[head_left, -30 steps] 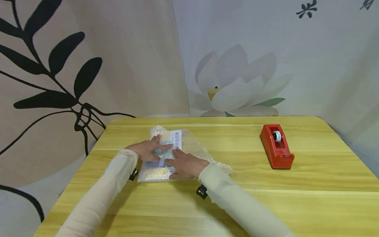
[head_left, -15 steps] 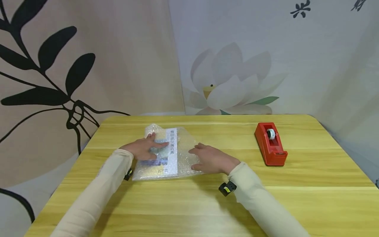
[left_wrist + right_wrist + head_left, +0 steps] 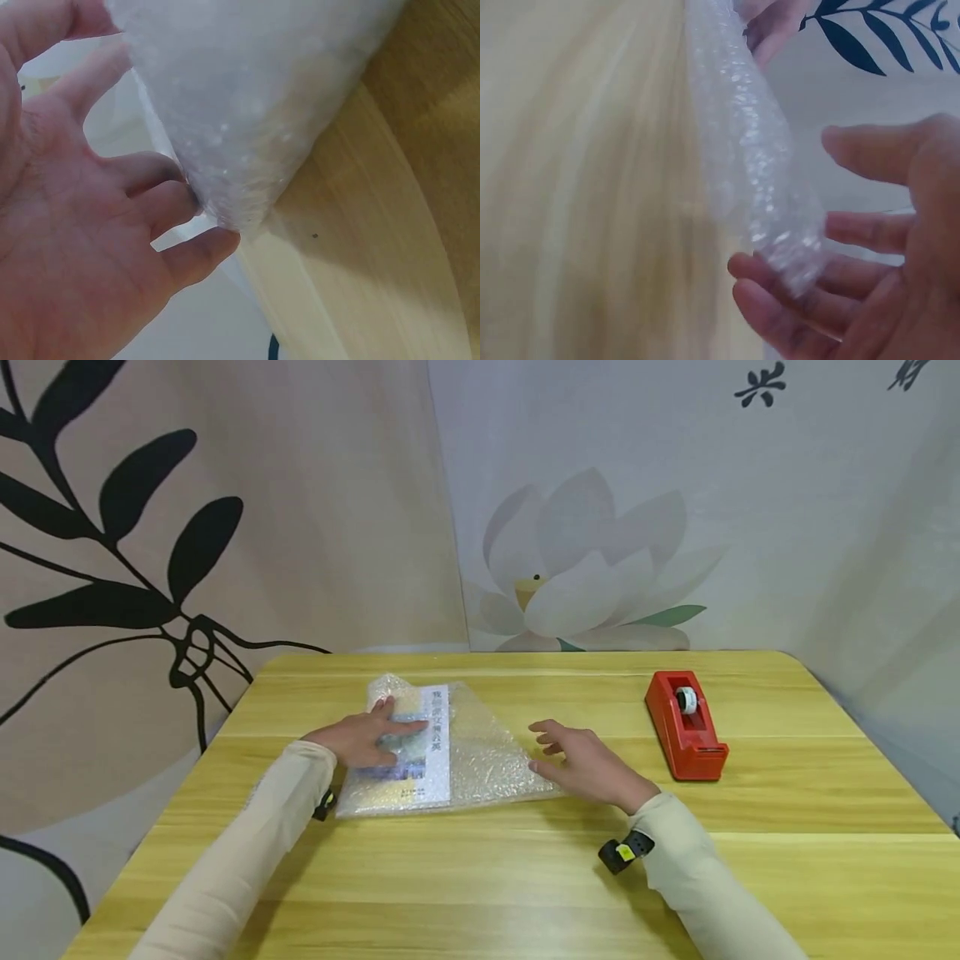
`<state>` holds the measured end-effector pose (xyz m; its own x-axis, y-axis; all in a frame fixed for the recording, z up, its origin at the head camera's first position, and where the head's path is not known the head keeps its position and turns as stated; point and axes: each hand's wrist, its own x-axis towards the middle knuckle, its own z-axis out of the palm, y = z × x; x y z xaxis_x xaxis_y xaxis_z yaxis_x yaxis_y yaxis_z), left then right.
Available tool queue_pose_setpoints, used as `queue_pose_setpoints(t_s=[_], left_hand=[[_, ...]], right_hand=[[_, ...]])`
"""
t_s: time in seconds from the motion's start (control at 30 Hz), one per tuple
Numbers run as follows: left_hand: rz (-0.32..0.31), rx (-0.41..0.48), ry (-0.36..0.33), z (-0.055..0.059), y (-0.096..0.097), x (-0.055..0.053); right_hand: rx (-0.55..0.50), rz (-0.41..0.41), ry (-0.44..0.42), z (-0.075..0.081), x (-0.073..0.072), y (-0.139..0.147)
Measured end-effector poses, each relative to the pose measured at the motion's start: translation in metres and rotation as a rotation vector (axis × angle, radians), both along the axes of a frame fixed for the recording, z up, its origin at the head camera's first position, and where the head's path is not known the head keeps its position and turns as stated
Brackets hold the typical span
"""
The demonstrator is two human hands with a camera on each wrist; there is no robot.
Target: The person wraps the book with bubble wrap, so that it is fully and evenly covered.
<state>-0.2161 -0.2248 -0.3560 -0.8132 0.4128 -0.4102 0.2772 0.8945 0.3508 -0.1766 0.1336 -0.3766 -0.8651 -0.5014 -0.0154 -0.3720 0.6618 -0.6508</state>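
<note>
A book (image 3: 437, 772) with a white strip of printed characters lies under clear bubble wrap (image 3: 491, 764) on the table, left of centre. My left hand (image 3: 358, 739) rests on the wrapped book with fingers spread. The left wrist view has this hand's fingers (image 3: 199, 259) against the edge of the wrap. At the wrap's pointed right corner is my right hand (image 3: 592, 764), its fingers loosely bent and the thumb apart. Seen from the right wrist, the tip of the wrap (image 3: 772, 202) lies against the fingers, without a firm pinch.
A red tape dispenser (image 3: 688, 727) with a small roll of tape stands at the right on the wooden table (image 3: 450, 893). Printed cloth (image 3: 360, 510) hangs behind the table's far edge.
My right hand has slid right from the book along the bubble wrap to its corner, uncovering the white strip and flattened wrap. The left hand stays on the book.
</note>
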Motion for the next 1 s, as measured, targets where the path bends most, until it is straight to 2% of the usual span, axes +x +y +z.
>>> queue_pose_setpoints(t_s=[0.23,0.43,0.57,0.63,0.73,0.83,1.0], left_hand=[[0.014,0.060,-0.008,-0.002,-0.002,0.001],[0.045,0.081,-0.025,-0.001,0.001,-0.001],[0.050,0.090,-0.029,-0.002,-0.001,-0.002],[0.053,0.107,-0.035,-0.003,-0.001,-0.003],[0.060,0.123,-0.041,-0.004,-0.002,-0.003],[0.050,0.135,-0.041,-0.003,-0.004,-0.003],[0.035,0.133,-0.044,-0.002,-0.008,-0.004]], right_hand=[[-0.084,-0.015,-0.135,-0.009,0.000,0.006],[-0.156,-0.023,-0.239,-0.009,0.000,0.004],[-0.215,-0.053,-0.343,-0.008,0.000,-0.001],[-0.294,-0.078,-0.426,-0.008,0.001,-0.003],[-0.475,-0.085,-0.562,-0.008,0.003,-0.005],[-0.660,-0.012,-0.685,-0.007,0.005,-0.004],[-0.837,0.271,-0.775,-0.008,0.004,-0.006]])
